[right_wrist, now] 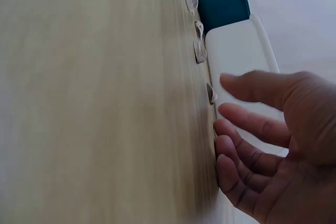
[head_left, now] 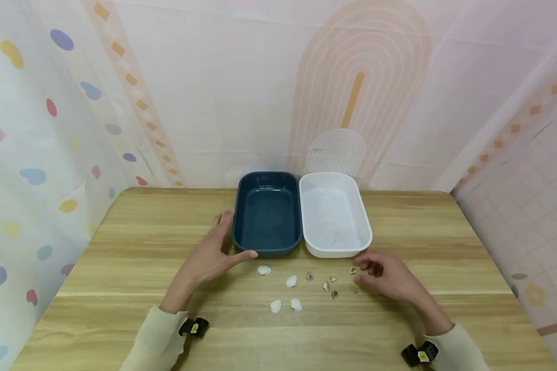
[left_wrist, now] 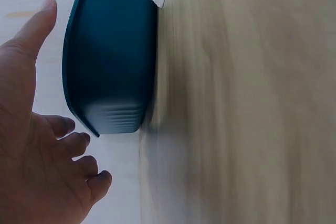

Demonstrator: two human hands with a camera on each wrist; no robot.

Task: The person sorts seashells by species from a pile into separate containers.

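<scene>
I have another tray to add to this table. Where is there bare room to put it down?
The table is bare right of the white tray, and left of the blue tray beyond the left hand. The near edge is bare too. It is crowded before the trays: shells lie between the left hand and the right hand.

Head view overhead; 2 close, table-level wrist views
</scene>
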